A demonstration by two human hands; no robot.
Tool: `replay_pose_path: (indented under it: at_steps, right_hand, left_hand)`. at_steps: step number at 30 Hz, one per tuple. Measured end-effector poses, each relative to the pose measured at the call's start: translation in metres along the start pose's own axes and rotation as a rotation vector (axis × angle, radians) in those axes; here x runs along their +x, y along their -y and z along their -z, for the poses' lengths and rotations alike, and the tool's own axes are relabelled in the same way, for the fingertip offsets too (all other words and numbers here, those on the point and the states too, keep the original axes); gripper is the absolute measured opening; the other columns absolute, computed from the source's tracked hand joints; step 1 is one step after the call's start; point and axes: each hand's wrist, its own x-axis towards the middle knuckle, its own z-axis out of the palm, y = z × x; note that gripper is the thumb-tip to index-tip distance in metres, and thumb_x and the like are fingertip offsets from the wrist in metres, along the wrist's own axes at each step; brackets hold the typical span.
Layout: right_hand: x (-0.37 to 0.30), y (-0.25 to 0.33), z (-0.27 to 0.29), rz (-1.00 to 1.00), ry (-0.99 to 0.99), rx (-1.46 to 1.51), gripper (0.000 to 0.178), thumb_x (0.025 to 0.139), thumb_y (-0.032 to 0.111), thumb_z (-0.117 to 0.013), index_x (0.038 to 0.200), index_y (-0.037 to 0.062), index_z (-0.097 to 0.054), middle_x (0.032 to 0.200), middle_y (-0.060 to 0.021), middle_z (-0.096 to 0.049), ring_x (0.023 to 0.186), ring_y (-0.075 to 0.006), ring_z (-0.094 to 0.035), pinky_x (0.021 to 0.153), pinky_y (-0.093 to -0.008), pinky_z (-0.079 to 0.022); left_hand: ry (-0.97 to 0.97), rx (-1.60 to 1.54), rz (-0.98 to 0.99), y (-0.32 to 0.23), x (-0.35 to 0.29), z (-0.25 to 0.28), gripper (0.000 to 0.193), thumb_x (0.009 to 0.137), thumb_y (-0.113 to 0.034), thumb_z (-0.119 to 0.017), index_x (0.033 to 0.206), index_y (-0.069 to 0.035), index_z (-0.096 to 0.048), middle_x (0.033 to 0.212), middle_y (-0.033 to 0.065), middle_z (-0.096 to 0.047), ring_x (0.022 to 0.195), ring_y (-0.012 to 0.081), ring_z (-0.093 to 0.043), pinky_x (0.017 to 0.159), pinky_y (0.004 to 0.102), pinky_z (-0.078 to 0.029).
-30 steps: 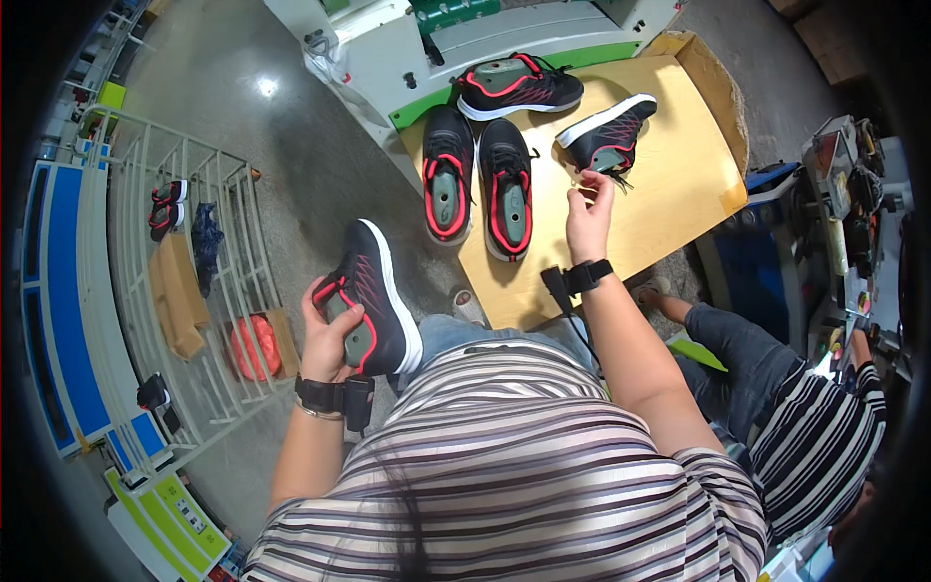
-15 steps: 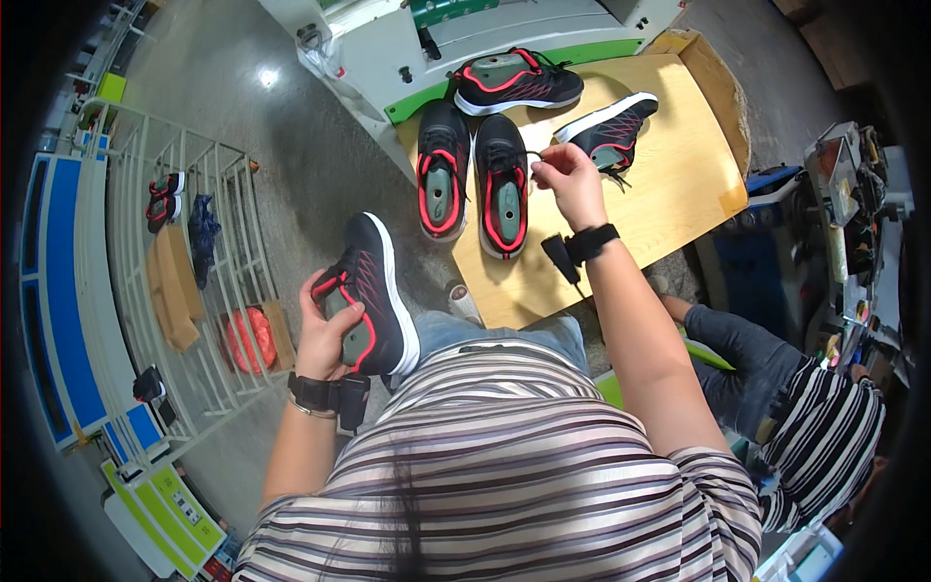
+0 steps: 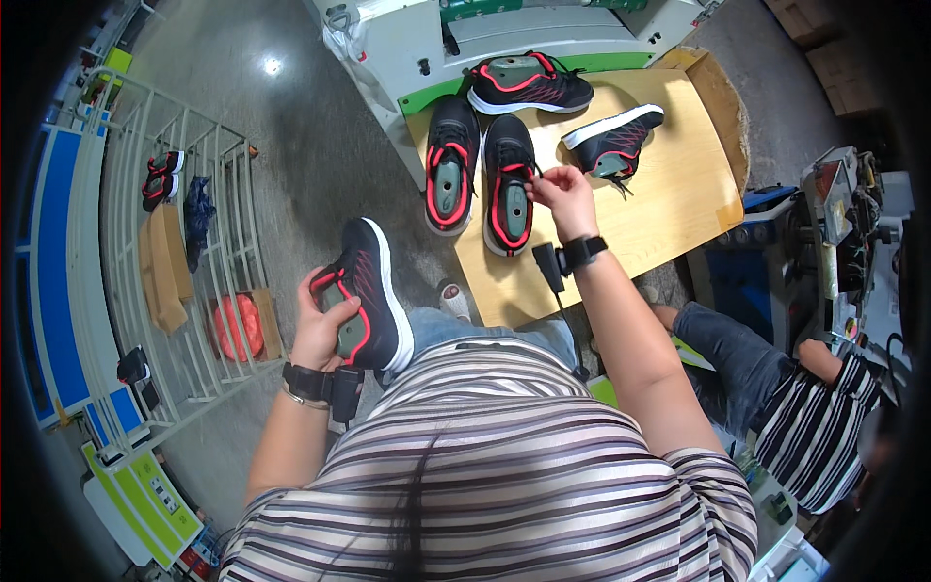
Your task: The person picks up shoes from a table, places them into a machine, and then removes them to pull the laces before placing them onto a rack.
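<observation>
My left hand (image 3: 323,325) grips a black sneaker (image 3: 376,291) with red trim and a white sole, held tilted off the table's left side. A grey-green shoe last (image 3: 351,337) fills its opening. My right hand (image 3: 564,199) pinches a dark shoelace at the collar of another such sneaker (image 3: 507,145), which stands on the table with a last inside. The fingertips partly hide the lace. Close on its left stands a matching sneaker (image 3: 451,126). Behind them a third sneaker (image 3: 529,95) lies crosswise, and one more sneaker (image 3: 616,141) lies on its side to the right.
The wooden tabletop (image 3: 659,209) adjoins a white and green machine (image 3: 398,48). At left stands a metal rack (image 3: 194,378) holding shoes, cardboard and a red bundle (image 3: 239,328). A person in a striped shirt (image 3: 810,436) sits at right near equipment. A cardboard box (image 3: 722,107) borders the table.
My right hand has moved slightly down and left, bringing its fingertips to the sneaker's collar. The left hand still holds its sneaker in nearly the same place. The view has shifted a little.
</observation>
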Motion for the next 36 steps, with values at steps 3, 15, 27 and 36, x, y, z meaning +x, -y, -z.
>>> replay_pose_path:
  at_steps: [3,15,27,36]
  right_hand:
    - [-0.004,-0.023,0.007,0.104,-0.021,-0.076,0.015,0.085,-0.001,-0.067,0.096,-0.001,-0.056,0.083,-0.0067,-0.065,0.075,-0.0134,-0.066,0.068,-0.0251,-0.055]
    - [-0.067,-0.005,-0.065,0.54,-0.172,-0.998,0.091,0.076,0.021,-0.074,0.151,0.0123,-0.023,0.152,-0.0286,-0.022,0.145,-0.0441,-0.017,0.116,-0.0535,-0.02]
    - [-0.029,0.063,0.029,-0.067,0.15,-0.136,0.095,0.08,0.0,-0.072,0.156,0.0033,-0.015,0.145,-0.015,-0.044,0.129,-0.0179,-0.044,0.108,-0.0322,-0.036]
    - [0.177,0.267,0.021,0.88,0.026,-0.687,0.088,0.078,0.005,-0.064,0.156,0.013,-0.023,0.131,-0.027,-0.055,0.12,-0.0348,-0.057,0.101,-0.0354,-0.044]
  left_hand:
    - [-0.017,-0.053,0.031,-0.007,-0.004,-0.007,0.07,0.08,0.006,-0.07,0.14,-0.01,-0.038,0.123,0.0114,-0.055,0.108,0.0245,-0.06,0.092,0.0383,-0.053]
    - [0.002,-0.041,-0.035,-0.029,-0.007,-0.017,0.072,0.08,0.006,-0.07,0.14,-0.009,-0.034,0.127,0.0109,-0.05,0.113,0.0224,-0.055,0.093,0.0364,-0.051]
    - [0.33,0.029,-0.245,-0.135,0.031,-0.131,0.079,0.076,0.0,-0.072,0.144,-0.006,-0.033,0.134,0.0126,-0.05,0.124,0.0228,-0.049,0.108,0.0371,-0.037]
    - [0.311,-0.014,-0.716,-0.248,0.158,-0.309,0.074,0.078,0.011,-0.066,0.14,-0.007,-0.032,0.12,0.0136,-0.055,0.1,0.0222,-0.062,0.084,0.0348,-0.056]
